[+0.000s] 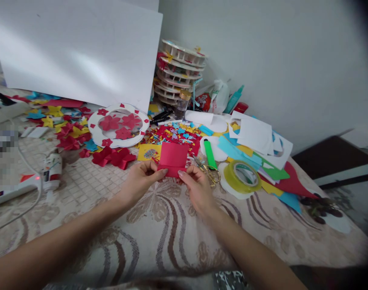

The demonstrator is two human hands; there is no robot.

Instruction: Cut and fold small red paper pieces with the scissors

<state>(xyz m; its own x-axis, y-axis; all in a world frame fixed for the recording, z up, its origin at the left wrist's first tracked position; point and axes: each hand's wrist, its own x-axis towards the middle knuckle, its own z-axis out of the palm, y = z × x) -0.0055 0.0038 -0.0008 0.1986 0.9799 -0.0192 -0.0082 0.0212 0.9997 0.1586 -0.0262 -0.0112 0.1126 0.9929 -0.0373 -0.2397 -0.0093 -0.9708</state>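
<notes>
I have the left forearm (69, 237) and right forearm (247, 249) extended forward from the lower corners, converging at centre. I hold the left hand (135, 181) and right hand (199, 191) level, near but apart, each in a pinch grip: thumb uppermost, pointing inward, fingers curled.
</notes>
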